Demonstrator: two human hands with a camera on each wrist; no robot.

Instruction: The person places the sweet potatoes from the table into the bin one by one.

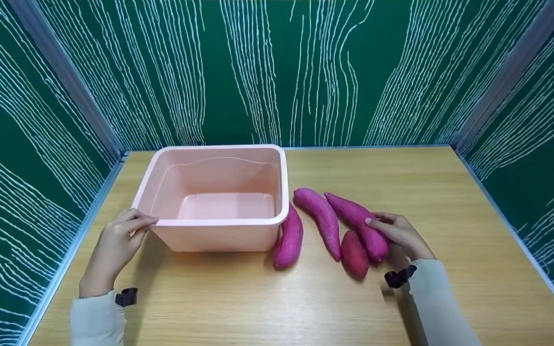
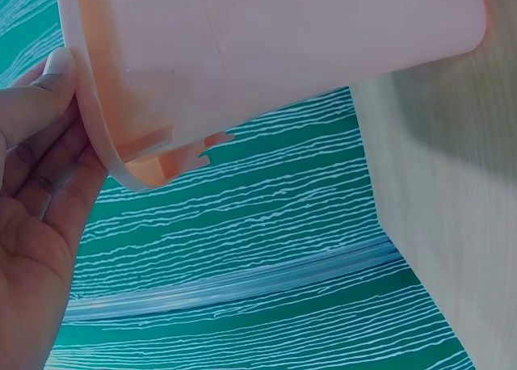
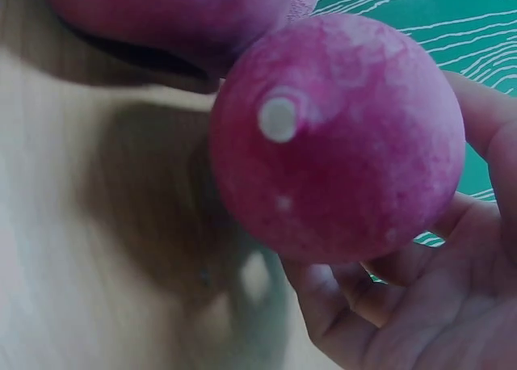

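A pale pink plastic bin (image 1: 219, 236) stands on the left half of the table. My left hand (image 1: 119, 245) pinches its rim at the near left corner; the left wrist view shows the thumb on one side of the rim (image 2: 90, 103) and fingers on the other. On the right, my right hand (image 1: 402, 234) grips a long purple sweet potato (image 1: 358, 218) near its thick end. In the right wrist view that sweet potato (image 3: 347, 144) faces the camera end-on, with a pale spot at its tip. Beside it lies a shorter, redder sweet potato (image 1: 355, 254).
Another curved sweet potato (image 1: 319, 216) lies just left of the held one. A further sweet potato (image 1: 289, 242) lies against the bin's right side, partly hidden by the rim. Green panels with white wavy lines (image 1: 315, 72) enclose the wooden table (image 1: 267, 307) at the back and sides.
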